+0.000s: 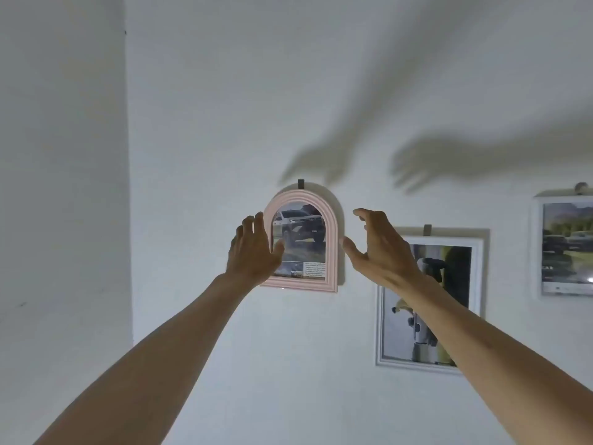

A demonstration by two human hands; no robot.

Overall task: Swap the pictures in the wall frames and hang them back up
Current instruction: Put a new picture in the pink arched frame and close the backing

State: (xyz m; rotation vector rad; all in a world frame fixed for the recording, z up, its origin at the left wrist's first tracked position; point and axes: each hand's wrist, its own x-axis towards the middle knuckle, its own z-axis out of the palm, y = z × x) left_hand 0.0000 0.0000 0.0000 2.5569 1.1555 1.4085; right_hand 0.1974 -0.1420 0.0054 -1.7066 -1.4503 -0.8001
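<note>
Left hand (253, 248) and right hand (378, 248), fingers spread, flank the pink arched frame (332, 239).

A plain white wall (224, 91) fills the view, smooth and matte. On the left it meets a second white wall (64, 155) at a straight vertical corner (127, 155), and that side wall sits a shade dimmer. A tiny dark speck (125, 32) shows high up by the corner. Light comes from behind and low, throwing two long soft grey shadows (417, 149) across the upper right of the wall, blurred at their edges.
</note>
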